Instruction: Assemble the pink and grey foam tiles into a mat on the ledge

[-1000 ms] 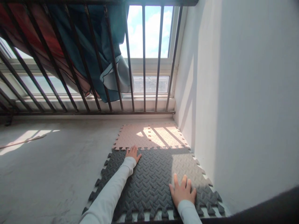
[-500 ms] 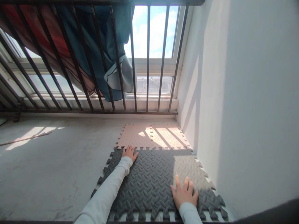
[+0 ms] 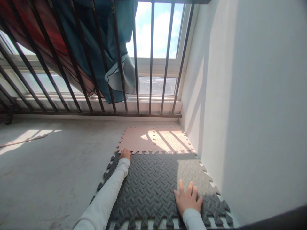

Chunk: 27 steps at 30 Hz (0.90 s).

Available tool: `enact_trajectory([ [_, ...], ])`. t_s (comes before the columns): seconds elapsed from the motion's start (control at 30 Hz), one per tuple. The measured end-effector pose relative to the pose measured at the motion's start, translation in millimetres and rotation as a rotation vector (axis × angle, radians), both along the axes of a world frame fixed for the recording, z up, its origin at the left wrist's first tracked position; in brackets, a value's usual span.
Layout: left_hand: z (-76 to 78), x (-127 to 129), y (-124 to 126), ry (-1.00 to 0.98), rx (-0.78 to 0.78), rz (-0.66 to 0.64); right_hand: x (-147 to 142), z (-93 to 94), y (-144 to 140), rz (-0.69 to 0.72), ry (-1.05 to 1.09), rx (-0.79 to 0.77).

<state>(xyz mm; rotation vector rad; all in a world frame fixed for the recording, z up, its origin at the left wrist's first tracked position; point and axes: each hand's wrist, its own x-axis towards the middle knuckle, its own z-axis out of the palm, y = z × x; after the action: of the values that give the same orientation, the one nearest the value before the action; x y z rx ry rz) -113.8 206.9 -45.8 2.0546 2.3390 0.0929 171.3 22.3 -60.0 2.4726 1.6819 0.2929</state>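
Head view is showing the left hand [image 3: 125,154] pressing, fingers curled, on the far left corner of the dark grey foam mat tile [image 3: 153,182], right at its toothed seam with the pink foam mat tile [image 3: 153,139] lying beyond. Right hand [image 3: 188,199] is resting flat, fingers spread, on the near right part. Seam-seating appears to be the step in hand; next, pressing along the remaining teeth seems called for.

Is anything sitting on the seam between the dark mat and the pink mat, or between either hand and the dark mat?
Nothing visible. The left hand presses on the seam where the dark mat meets the pink mat; the right hand lies flat on the dark mat.
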Motion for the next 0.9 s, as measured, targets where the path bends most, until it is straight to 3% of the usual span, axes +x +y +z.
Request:
enact_trajectory([
  [0.17,0.1,-1,-2,0.003,0.026,0.002,-1,2.9,0,-0.003,0.003,-0.006],
  [0.43,-14.5,-6,-11,0.002,0.05,-0.093,1,-2.7,-1,0.029,0.007,0.023],
  [0.63,-4.8,-5,-15,0.051,-0.007,-0.146,5,-6.5,-2,0.05,-0.01,0.058],
  [0.77,4.9,-20,-11,0.024,-0.122,-0.171,4,-2.9,-2,0.041,0.018,0.031],
  [0.9,3.0,-51,-8,0.031,-0.126,-0.124,3,-1.5,-1,0.032,0.003,0.022],
])
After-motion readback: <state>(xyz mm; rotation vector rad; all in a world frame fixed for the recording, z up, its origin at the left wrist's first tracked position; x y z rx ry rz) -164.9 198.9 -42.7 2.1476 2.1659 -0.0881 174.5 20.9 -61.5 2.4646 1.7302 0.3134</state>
